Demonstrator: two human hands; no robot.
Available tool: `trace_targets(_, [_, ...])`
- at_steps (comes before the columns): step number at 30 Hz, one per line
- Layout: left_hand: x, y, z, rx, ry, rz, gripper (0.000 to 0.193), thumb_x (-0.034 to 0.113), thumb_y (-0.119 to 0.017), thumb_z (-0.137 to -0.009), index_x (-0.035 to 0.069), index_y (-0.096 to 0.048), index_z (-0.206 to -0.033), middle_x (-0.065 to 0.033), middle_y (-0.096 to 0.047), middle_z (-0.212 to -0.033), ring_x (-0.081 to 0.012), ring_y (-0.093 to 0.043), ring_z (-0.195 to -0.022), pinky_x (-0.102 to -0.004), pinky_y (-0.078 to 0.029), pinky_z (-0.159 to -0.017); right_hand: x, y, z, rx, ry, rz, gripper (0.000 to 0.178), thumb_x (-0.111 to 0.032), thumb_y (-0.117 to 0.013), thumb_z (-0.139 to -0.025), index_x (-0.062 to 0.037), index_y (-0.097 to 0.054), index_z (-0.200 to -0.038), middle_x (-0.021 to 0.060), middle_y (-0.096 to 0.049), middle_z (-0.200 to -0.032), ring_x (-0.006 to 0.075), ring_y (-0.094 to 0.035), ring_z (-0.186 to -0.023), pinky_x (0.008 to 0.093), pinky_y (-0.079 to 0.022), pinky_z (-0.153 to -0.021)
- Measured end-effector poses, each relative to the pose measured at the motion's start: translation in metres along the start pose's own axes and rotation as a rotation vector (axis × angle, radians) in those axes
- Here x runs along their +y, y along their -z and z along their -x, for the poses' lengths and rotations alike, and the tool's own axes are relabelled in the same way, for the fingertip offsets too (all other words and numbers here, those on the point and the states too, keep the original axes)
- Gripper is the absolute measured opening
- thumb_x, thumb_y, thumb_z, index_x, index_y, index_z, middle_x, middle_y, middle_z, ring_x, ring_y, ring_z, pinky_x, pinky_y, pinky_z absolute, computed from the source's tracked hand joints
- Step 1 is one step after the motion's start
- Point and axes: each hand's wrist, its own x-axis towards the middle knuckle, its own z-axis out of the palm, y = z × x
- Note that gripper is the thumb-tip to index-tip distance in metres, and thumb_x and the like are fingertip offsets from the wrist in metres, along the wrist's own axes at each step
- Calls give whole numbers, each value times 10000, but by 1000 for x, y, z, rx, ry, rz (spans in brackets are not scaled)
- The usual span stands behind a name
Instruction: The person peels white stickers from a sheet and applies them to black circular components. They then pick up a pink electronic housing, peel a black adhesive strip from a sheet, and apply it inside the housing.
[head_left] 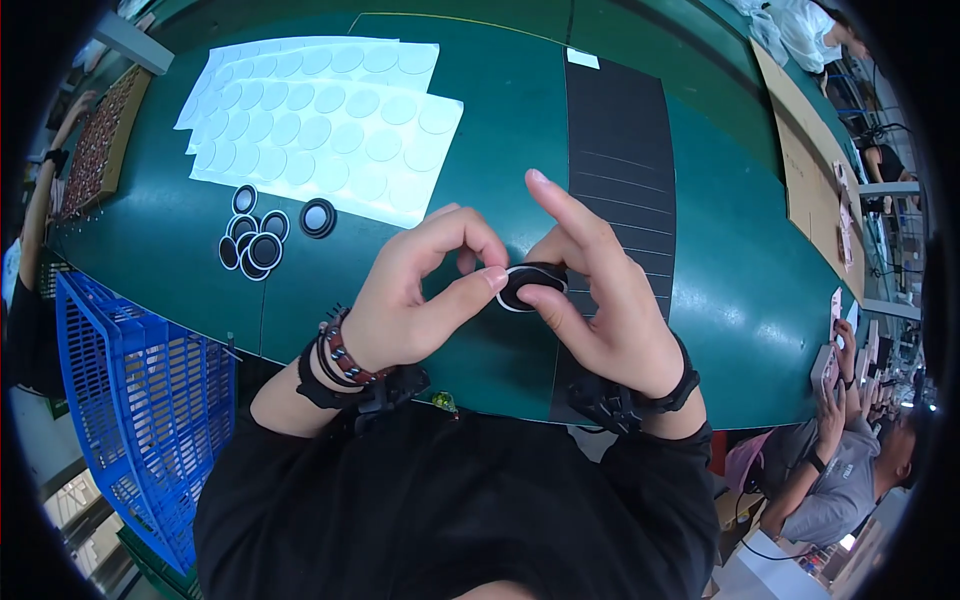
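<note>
A round black disc with a pale rim (518, 287) is held just above the green table (510, 130). My right hand (622, 318) grips it between the thumb and bent fingers, with the index finger raised. At the disc's left edge, my left hand (412, 295) pinches with thumb and index fingertip; whether a thin film is also in that pinch is too small to tell. Left of my hands lies a small pile of similar black discs (265, 250), beside a single thicker one (318, 217). Beyond them are overlapping white sheets of round stickers (348, 136).
A long black strip with pale lines (618, 125) lies right of the sheets, partly under my right hand. A blue plastic crate (150, 410) stands at the table's left edge. Cardboard (800, 165) lies far right; another person (850, 480) works at lower right.
</note>
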Motion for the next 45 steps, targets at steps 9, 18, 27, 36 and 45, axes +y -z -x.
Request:
trace_targets(9, [-5,-7,-4,92,-90,-204,43,42,-569,-821,58,-538,-845,-35,-542,-804,-175,-467,-729,-297,-370,-725,2,4,1,-61,-67,-9,779,63,-656,-785,12,-262,-1455,91,-577,-843,187,-568,-766,309,-460,-799])
trace_targets(18, [-2,-3,-4,-6,-83,-35,56,40,-568,-813,57,-533,-854,-21,-538,-822,-170,-457,-746,-282,-373,-721,-1,7,-1,-94,-114,-54,792,34,-662,-790,-10,-250,-1466,115,-615,-883,232,-612,-801,341,-474,-824])
trace_targets(27, [-8,4,-6,2,-143,-280,52,39,-569,-806,52,-534,-842,-32,-530,-786,-175,-459,-738,-278,-365,-690,8,-3,0,-104,-50,-10,807,37,-647,-802,-57,-230,-1486,101,-611,-871,212,-606,-782,334,-468,-839])
trace_targets(36, [-12,0,-2,93,-108,-141,60,34,-576,-782,53,-536,-822,-35,-542,-795,-178,-447,-742,-289,-362,-683,6,-7,0,-9,-144,-141,813,43,-654,-787,-55,-244,-1482,102,-594,-812,248,-594,-749,353,-469,-848])
trace_targets(45, [-7,1,-1,18,-100,-166,68,43,-573,-778,60,-532,-829,-28,-538,-818,-173,-434,-766,-284,-351,-707,8,-9,0,-27,-55,-49,824,38,-670,-778,-51,-246,-1479,81,-587,-773,230,-587,-733,339,-467,-841])
